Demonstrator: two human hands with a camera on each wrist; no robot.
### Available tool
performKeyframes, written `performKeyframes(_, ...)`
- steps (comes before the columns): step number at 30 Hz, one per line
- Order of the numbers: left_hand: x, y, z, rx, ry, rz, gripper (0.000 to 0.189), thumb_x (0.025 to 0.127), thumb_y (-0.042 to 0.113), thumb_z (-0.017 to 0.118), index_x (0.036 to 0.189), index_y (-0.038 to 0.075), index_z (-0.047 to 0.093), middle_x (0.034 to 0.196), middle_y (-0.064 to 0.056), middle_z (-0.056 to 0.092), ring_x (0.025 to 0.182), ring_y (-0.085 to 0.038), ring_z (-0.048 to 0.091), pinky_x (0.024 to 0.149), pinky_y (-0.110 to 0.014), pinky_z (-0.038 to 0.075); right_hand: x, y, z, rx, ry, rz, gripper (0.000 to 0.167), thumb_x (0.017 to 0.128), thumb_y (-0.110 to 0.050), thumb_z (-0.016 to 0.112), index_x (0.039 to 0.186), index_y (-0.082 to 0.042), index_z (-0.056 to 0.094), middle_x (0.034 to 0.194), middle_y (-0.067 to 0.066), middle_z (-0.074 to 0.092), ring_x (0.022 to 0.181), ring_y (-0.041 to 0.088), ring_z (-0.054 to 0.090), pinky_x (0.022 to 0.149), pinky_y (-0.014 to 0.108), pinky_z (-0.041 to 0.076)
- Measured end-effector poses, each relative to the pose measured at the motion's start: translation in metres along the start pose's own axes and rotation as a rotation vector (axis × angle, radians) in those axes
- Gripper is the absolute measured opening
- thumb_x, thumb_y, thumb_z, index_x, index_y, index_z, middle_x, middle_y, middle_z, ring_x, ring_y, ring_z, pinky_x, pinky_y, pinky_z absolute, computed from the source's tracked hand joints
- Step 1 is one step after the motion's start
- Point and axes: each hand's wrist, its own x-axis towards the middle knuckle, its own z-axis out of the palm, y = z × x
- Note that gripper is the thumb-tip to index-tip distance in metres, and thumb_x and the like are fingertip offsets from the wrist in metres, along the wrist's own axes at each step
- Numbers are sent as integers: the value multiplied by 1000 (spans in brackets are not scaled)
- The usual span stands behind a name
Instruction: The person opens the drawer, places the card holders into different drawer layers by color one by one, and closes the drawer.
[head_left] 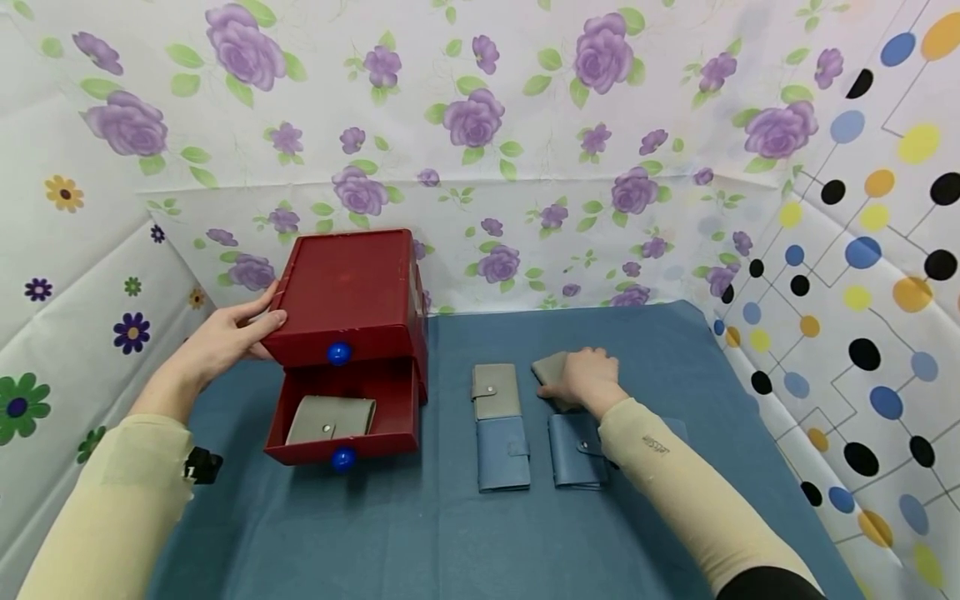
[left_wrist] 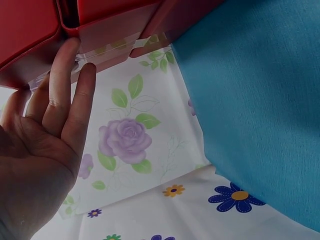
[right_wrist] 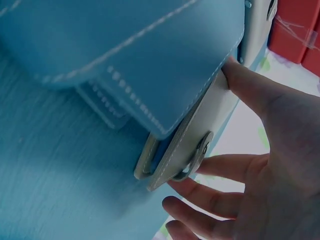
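My left hand [head_left: 228,333] rests on the front left corner of a red two-drawer box [head_left: 345,283], thumb on top. In the left wrist view its straight fingers [left_wrist: 62,90] touch the box's side. The lower drawer [head_left: 401,442] is pulled out, holding a grey snap wallet [head_left: 318,421]. On the right, my right hand [head_left: 592,379] pinches another grey wallet [head_left: 550,367], partly hidden under the hand. The right wrist view shows this wallet's snap strap [right_wrist: 200,152] beside the fingers. A blue wallet [head_left: 573,454] lies just in front of it.
Left of the right hand, a grey wallet [head_left: 496,390] and a blue wallet [head_left: 503,454] lie end to end on the blue cloth [head_left: 465,542]. Another blue piece [head_left: 675,428] shows behind the right forearm. Patterned sheets [head_left: 465,217] surround the table at back and sides.
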Motion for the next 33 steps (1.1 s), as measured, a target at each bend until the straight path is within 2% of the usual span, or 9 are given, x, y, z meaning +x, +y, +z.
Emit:
performKeyframes(6,-1,-2,-2,9,1,-4,75,113,50,50,171,31,6,169,-36,21,88,-22,78,80,-15,54,-1,10,-6,21,-4,-69,96,87,-63,82,161,-11,51,135,29,62,120,50,55,97,65,47)
performKeyframes(13,-2,-4,-3,15,10,-6,75,113,50,50,171,31,6,170,-35,20,86,-21,78,80,-15,54,4,20,-7,70,5,-140,77,83,-51,91,142,-8,67,119,21,68,109,44,60,90,60,52)
performKeyframes(16,-3,-3,-3,9,11,-3,75,112,51,50,171,31,7,170,-36,21,84,-19,77,79,-16,55,5,22,-7,105,13,-158,77,82,-47,94,142,-6,68,117,20,69,103,41,62,86,58,54)
performKeyframes(21,-3,-1,-2,-4,11,-3,76,112,51,51,171,31,7,170,-36,22,84,-20,77,79,-16,56,7,20,-11,134,-13,-159,77,80,-43,96,140,-4,70,115,20,69,98,37,63,84,54,56)
performKeyframes(28,0,-1,0,-8,6,8,75,112,51,51,171,33,8,170,-34,24,90,-25,78,80,-16,55,8,17,-14,119,-47,-120,74,78,-42,98,134,-3,73,109,18,69,93,34,65,82,51,58)
performKeyframes(33,0,-2,0,-17,5,15,75,113,50,51,171,32,8,169,-35,24,89,-24,78,80,-17,56,10,18,-9,125,-57,-111,79,78,-43,98,140,-3,70,116,20,69,96,34,65,85,51,57)
